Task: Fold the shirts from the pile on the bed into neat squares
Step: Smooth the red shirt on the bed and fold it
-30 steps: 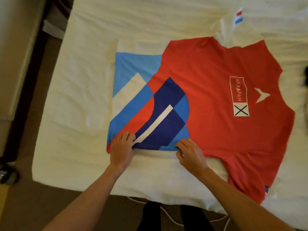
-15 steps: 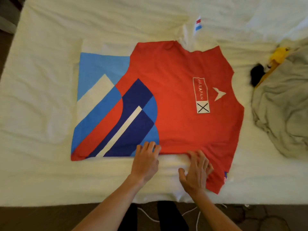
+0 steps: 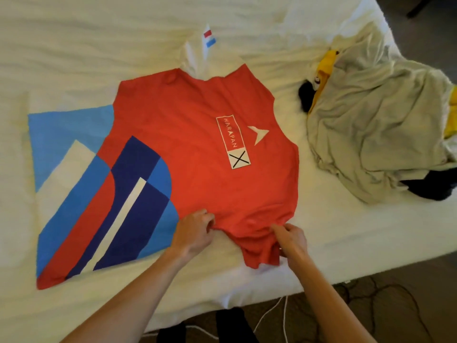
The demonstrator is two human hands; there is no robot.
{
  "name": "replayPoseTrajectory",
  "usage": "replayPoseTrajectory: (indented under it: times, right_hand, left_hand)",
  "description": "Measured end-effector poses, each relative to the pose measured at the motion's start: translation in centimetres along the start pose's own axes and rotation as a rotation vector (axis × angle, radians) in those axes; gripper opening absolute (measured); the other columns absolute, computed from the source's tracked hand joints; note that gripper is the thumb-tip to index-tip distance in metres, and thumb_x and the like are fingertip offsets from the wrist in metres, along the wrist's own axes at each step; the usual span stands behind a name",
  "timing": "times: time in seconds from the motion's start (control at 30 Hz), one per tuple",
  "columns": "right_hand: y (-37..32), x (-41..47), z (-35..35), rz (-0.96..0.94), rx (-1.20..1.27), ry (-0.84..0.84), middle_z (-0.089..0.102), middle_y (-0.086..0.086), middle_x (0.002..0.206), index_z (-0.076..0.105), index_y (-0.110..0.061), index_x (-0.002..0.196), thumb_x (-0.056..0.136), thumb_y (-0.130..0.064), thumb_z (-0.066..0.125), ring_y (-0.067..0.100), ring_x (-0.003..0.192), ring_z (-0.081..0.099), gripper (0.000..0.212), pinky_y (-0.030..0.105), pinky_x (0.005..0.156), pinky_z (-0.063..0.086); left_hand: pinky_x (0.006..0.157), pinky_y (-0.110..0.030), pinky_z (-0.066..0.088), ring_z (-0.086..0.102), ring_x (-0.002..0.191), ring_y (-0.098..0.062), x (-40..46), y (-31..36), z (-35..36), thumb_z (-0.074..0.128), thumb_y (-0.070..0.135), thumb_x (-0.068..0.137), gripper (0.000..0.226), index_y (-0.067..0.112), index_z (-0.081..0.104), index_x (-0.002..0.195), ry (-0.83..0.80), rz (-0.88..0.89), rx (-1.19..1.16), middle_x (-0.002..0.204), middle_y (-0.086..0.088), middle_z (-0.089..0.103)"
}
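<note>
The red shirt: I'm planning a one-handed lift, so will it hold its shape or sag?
The red shirt will probably sag: it bunches into wrinkles where the left hand and right hand grip its near edge. It looks thin and light, and would likely drag across the bed sheet rather than slide flat.

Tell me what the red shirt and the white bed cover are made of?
The red shirt looks like soft, matte knit cloth, maybe cotton or polyester: it bunches into folds where the left hand and right hand pinch it. Its coloured shapes look printed on. The bed cover looks like thin woven cloth, probably cotton, since it lies in fine wrinkles without shine.
</note>
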State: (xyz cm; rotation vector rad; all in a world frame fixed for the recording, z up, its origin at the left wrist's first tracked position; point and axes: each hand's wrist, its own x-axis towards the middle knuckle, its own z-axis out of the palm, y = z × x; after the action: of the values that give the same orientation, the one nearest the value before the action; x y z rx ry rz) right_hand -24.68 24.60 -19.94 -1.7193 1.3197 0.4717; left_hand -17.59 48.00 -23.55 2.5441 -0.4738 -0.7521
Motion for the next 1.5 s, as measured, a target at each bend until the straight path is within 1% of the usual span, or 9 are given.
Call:
replayPoseTrajectory:
  times: [0.1, 0.2, 0.33, 0.5, 0.73, 0.93, 1.13, 1.3, 1.5]
  right_hand:
    - [-5.8, 2.1, -0.6, -0.015, 0.159, -0.105, 0.057, 0.014, 0.072, 0.056, -0.009, 0.075, 0.076, -0.017, 0.069, 0.021, 0.058, 0.056, 0.015, 0.027, 0.048, 0.048]
    - [-13.3, 4.0, 0.1, -0.121, 0.270, -0.164, 0.054, 0.013, 0.064, 0.055, -0.011, 0.066, 0.078, -0.006, 0.067, 0.017, 0.046, 0.052, 0.018, 0.029, 0.047, 0.050]
    - [-19.9, 5.2, 1.8, -0.219, 0.559, -0.254, 0.065, 0.012, 0.083, 0.054, -0.011, 0.106, 0.089, -0.018, 0.071, 0.018, 0.054, 0.065, 0.025, 0.031, 0.052, 0.057]
    - [-15.6, 8.6, 1.5, -0.505, -0.038, 0.146, 0.060, 0.007, 0.119, 0.060, -0.013, 0.116, 0.082, -0.018, 0.068, 0.023, 0.104, 0.060, 0.035, 0.030, 0.089, 0.045]
    - [-12.1, 13.8, -1.2, -0.736, -0.351, 0.111, 0.048, 0.006, 0.140, 0.047, -0.011, 0.139, 0.080, -0.011, 0.067, 0.024, 0.120, 0.054, 0.062, 0.040, 0.098, 0.048]
    - [-11.7, 17.3, -3.4, -0.619, -0.400, 0.110, 0.070, 0.011, 0.098, 0.070, -0.013, 0.098, 0.089, -0.017, 0.067, 0.030, 0.092, 0.063, 0.010, 0.035, 0.079, 0.048]
    - [-11.2, 11.4, 1.1, -0.838, -0.549, 0.462, 0.048, 0.014, 0.129, 0.055, -0.014, 0.125, 0.072, -0.018, 0.067, 0.034, 0.110, 0.046, 0.055, 0.049, 0.086, 0.041]
    - [-10.9, 5.9, 10.6, -1.344, -0.612, 0.067, 0.060, 0.000, 0.114, 0.064, -0.022, 0.106, 0.070, -0.012, 0.062, 0.029, 0.094, 0.057, 0.037, 0.040, 0.071, 0.042]
    - [-11.7, 0.5, 20.2, -1.405, -0.739, -0.227, 0.062, -0.007, 0.115, 0.065, -0.027, 0.108, 0.078, -0.020, 0.050, 0.024, 0.093, 0.059, 0.035, 0.040, 0.067, 0.045]
  left_hand:
    - [0.062, -0.033, 0.044, 0.057, 0.067, -0.010, 2.6, -0.8, -3.4, 0.062, 0.034, 0.068, 0.013, 0.021, 0.060, 0.069, -0.030, -0.109, -0.193, 0.068, 0.010, 0.062]
    - [0.054, -0.029, 0.035, 0.040, 0.052, -0.005, 5.9, -1.4, -7.0, 0.058, 0.032, 0.063, 0.020, 0.013, 0.053, 0.060, -0.047, -0.133, -0.400, 0.054, 0.010, 0.047]
    - [0.052, -0.014, 0.036, 0.049, 0.057, -0.007, 9.1, -2.2, -8.6, 0.066, 0.026, 0.072, 0.012, 0.018, 0.061, 0.065, 0.173, -0.313, -0.455, 0.061, 0.006, 0.057]
    - [0.097, -0.035, 0.048, 0.062, 0.112, -0.023, 10.8, -2.1, -6.6, 0.074, 0.021, 0.079, 0.048, 0.016, 0.063, 0.125, 0.194, -0.313, -0.334, 0.120, -0.003, 0.068]
    - [0.090, -0.045, 0.050, 0.061, 0.108, -0.033, 12.9, -1.6, -4.8, 0.067, 0.024, 0.084, 0.039, 0.014, 0.062, 0.122, 0.237, -0.282, -0.194, 0.115, -0.010, 0.068]
    - [0.086, -0.040, 0.048, 0.063, 0.104, -0.033, 13.8, -1.2, -4.6, 0.065, 0.011, 0.087, 0.026, 0.014, 0.066, 0.113, 0.280, -0.226, -0.206, 0.112, -0.010, 0.070]
    - [0.090, -0.042, 0.049, 0.059, 0.105, -0.026, 10.4, -2.3, -4.6, 0.073, 0.026, 0.081, 0.040, 0.016, 0.063, 0.118, 0.313, -0.213, -0.169, 0.112, -0.003, 0.064]
    - [0.081, -0.043, 0.052, 0.062, 0.094, -0.030, 3.8, -7.8, -5.1, 0.073, 0.023, 0.077, 0.037, 0.012, 0.066, 0.112, 0.386, -0.220, -0.061, 0.103, -0.006, 0.065]
    - [0.069, -0.038, 0.052, 0.064, 0.081, -0.028, -3.9, -15.8, -6.9, 0.053, 0.036, 0.078, 0.040, 0.009, 0.069, 0.102, 0.394, -0.275, -0.002, 0.091, -0.005, 0.068]
